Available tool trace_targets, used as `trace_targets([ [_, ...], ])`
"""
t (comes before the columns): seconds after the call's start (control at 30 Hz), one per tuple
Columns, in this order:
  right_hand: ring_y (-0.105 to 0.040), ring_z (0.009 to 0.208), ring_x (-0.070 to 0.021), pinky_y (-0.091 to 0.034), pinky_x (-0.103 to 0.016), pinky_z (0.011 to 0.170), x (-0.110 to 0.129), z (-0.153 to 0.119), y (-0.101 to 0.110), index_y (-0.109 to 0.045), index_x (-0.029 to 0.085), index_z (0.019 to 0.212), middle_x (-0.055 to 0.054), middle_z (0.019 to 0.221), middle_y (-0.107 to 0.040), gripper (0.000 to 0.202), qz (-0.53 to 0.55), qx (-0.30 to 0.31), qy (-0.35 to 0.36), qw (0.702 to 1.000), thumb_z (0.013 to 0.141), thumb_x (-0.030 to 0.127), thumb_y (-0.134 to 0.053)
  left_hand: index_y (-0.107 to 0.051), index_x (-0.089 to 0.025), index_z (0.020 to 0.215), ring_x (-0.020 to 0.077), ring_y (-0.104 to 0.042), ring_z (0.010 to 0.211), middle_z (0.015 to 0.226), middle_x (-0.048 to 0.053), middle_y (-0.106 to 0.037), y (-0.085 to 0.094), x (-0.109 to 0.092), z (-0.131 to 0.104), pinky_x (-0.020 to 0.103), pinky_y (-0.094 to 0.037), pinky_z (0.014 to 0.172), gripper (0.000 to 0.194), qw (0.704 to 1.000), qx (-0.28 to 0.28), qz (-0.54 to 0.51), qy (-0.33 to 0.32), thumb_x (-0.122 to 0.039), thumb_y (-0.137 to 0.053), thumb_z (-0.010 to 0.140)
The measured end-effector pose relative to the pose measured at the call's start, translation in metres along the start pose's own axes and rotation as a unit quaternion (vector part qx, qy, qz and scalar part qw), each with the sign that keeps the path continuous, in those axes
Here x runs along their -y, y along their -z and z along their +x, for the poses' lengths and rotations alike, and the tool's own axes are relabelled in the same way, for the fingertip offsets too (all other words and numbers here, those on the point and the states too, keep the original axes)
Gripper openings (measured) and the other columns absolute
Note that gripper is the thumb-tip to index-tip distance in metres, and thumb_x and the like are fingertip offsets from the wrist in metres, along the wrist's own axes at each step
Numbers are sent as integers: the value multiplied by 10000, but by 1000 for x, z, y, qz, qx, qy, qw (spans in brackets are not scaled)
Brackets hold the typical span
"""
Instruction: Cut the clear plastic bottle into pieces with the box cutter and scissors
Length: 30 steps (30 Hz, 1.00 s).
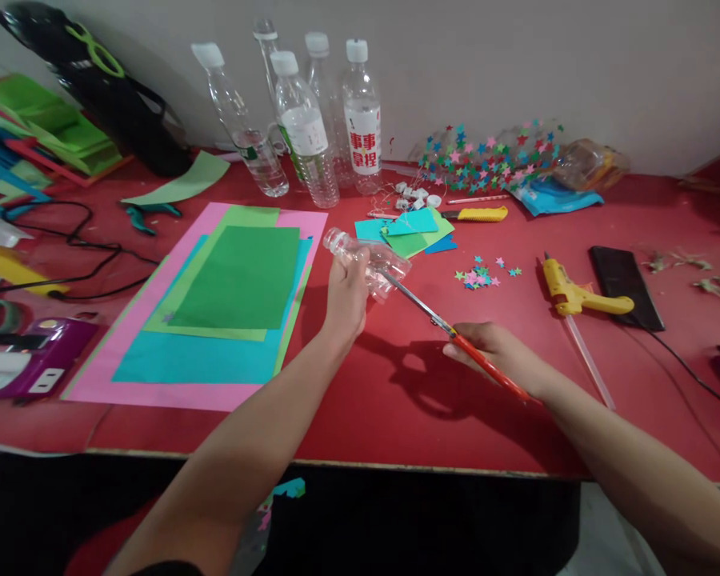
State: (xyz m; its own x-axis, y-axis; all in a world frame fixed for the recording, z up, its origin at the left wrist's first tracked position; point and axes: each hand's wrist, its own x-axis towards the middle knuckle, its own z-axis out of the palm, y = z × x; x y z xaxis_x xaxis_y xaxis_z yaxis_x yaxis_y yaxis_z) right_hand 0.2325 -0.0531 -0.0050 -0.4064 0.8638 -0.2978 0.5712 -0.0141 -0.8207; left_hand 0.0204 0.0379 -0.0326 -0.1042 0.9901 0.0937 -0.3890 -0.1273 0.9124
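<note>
Bottle section (pixel 389 260) is pinched by the left hand (pixel 348 290) at the frame's centre, scissors (pixel 444 324) being gripped by the right hand (pixel 495 350) — apparently already cut down, with trimming seemingly unfinished.

Pink, blue and green paper sheets (pixel 240 280) lie stacked.
</note>
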Motion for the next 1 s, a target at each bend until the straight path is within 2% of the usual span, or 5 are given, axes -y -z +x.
trace_targets([
  [0.3,-340,607,-119,-297,-261,554,3,-2,4,-435,215,728,43,666,-389,465,-54,24,17,998,882,641,-538,-615,-203,915,183,-694,939,931,37,-726,6,8,0,351,-525,911,201,997,13,50,-56,-403,-621,893],
  [0.57,-305,599,-109,-270,-255,552,3,-1,1,-377,220,671,56,647,-325,499,-21,4,3,1000,858,641,-567,-621,-215,903,177,-693,885,868,21,-710,9,10,4,330,-525,850,182,997,-3,51,-61,-396,-621,895],
  [0.8,-327,610,-112,-295,-255,559,4,-2,1,-435,211,729,47,673,-384,456,-39,21,21,999,877,621,-566,-594,-210,913,201,-707,865,832,43,-724,3,0,-2,371,-521,871,173,994,68,69,-59,-383,-586,915],
  [0.9,-319,594,-108,-286,-253,540,5,-2,-2,-403,214,695,50,651,-363,483,-19,23,17,999,886,634,-546,-577,-225,906,203,-706,892,833,38,-726,0,-4,-5,379,-509,915,160,994,59,82,-50,-383,-603,907],
  [1.0,-303,561,-100,-265,-252,519,8,-2,-4,-366,222,669,58,618,-337,502,-7,14,8,1000,887,641,-537,-572,-238,889,198,-705,852,814,26,-720,0,-6,-5,371,-526,870,143,994,55,75,-51,-376,-600,913],
])
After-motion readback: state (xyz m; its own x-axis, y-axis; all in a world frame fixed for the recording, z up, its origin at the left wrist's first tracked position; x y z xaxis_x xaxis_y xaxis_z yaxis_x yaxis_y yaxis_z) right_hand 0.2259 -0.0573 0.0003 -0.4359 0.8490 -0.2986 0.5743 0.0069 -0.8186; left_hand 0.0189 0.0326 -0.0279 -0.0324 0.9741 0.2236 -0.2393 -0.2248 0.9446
